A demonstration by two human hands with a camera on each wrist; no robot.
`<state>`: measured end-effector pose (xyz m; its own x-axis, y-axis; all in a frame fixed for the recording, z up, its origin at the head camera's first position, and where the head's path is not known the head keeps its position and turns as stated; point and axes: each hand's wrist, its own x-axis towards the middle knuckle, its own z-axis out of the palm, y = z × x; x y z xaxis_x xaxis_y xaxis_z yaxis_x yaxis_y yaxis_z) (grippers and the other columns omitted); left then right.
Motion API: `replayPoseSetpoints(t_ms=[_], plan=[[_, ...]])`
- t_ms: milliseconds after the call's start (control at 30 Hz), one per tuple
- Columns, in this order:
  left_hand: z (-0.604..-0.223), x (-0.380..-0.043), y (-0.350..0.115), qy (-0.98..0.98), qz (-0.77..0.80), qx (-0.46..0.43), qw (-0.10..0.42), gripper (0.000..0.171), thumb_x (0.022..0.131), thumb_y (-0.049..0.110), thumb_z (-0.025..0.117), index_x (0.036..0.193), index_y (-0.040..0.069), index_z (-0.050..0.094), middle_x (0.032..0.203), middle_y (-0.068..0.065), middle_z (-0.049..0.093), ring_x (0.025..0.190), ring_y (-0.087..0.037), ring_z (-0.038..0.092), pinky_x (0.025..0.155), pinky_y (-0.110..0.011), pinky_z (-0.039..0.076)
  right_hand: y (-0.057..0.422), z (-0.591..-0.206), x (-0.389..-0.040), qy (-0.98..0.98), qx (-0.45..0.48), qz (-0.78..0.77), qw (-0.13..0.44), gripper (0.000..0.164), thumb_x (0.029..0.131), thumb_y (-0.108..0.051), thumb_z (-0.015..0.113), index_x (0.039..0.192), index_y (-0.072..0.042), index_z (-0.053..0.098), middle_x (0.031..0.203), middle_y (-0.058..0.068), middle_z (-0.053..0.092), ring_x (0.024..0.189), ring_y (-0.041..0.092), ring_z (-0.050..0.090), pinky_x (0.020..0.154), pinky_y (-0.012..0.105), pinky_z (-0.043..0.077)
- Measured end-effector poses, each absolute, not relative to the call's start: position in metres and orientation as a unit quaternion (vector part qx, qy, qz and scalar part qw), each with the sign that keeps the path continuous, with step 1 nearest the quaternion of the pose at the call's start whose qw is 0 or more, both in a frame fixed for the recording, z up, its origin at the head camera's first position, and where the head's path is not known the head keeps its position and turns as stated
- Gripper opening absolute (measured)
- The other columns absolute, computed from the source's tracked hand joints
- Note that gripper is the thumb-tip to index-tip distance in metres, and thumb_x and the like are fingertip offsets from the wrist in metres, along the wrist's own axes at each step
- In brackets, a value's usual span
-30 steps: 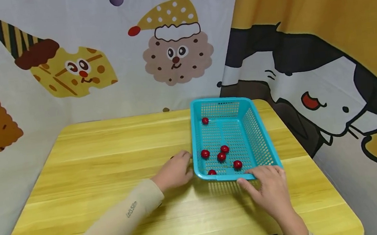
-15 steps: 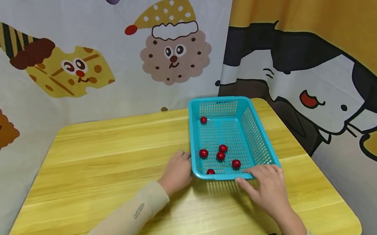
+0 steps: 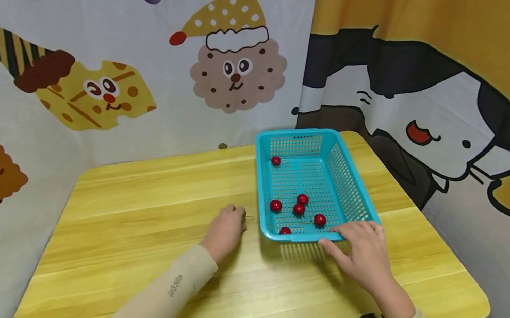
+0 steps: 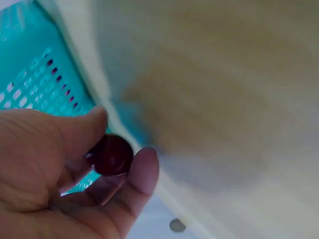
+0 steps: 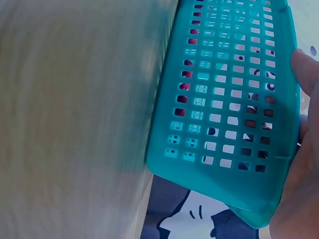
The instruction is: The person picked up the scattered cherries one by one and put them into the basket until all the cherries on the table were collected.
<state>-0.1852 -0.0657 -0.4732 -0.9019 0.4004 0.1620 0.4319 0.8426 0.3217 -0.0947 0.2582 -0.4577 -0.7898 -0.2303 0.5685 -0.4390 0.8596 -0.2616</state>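
Note:
Close to the left side of a blue plastic basket, my left hand pinches a dark red cherry between thumb and fingers. The hand covers the cherry in the head view, where a thin stem pokes out toward the basket. My right hand grips the basket's front rim near its right corner, thumb on the near side and fingertips over the edge. Inside the basket lie several red cherries, among them one cherry at the back left and another cherry near the front.
The basket stands toward the right of a yellow wood-grain table. Behind the table hangs a white cloth printed with cartoon figures. A yellow patterned curtain drapes down at the right.
My left hand has drawn left, away from the basket's side, and the stem now shows beside it. The right hand keeps its grip on the rim; the basket stays in place.

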Motion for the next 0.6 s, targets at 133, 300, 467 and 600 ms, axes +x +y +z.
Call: replayPoseSetpoints(t_ms=[133,300,467,600], plan=[[-0.447,-0.194,-0.071,-0.943,-0.269,-0.163,0.109,0.026,0.095,0.015,0.067,0.115,0.0,0.061,0.105,-0.013,0.06,0.091,-0.023,0.056,0.077,-0.039,0.057,0.254,-0.457,-0.094,-0.924,0.191,0.192,0.27,0.041,0.081,-0.051,0.072,0.095,-0.013,0.073,0.093,0.002,0.072,0.095,0.027,0.057,0.088,0.055,0.033],[-0.409,-0.189,-0.068,-0.896,-0.355,-0.189,0.19,0.035,0.092,0.02,0.072,0.119,0.001,0.061,0.109,-0.007,0.062,0.095,-0.018,0.053,0.08,-0.037,0.055,0.235,-0.456,-0.093,-0.918,0.209,0.204,0.268,0.042,0.082,-0.053,0.071,0.094,-0.013,0.073,0.093,0.001,0.071,0.094,0.026,0.056,0.088,0.054,0.033],[-0.403,-0.172,-0.051,-0.888,-0.275,-0.352,0.107,0.029,0.09,0.028,0.073,0.112,0.009,0.068,0.103,0.003,0.067,0.094,-0.013,0.053,0.084,-0.034,0.051,0.207,-0.457,-0.095,-0.91,0.235,0.211,0.268,0.038,0.078,-0.048,0.076,0.093,-0.014,0.073,0.092,0.001,0.071,0.09,0.025,0.056,0.084,0.052,0.034],[-0.413,-0.166,-0.046,-0.9,-0.214,-0.377,0.034,0.024,0.09,0.029,0.074,0.108,0.013,0.07,0.094,0.007,0.066,0.085,-0.011,0.054,0.081,-0.032,0.051,0.189,-0.458,-0.095,-0.902,0.26,0.218,0.265,0.036,0.077,-0.048,0.077,0.091,-0.015,0.072,0.091,-0.002,0.071,0.089,0.022,0.056,0.083,0.05,0.034]])
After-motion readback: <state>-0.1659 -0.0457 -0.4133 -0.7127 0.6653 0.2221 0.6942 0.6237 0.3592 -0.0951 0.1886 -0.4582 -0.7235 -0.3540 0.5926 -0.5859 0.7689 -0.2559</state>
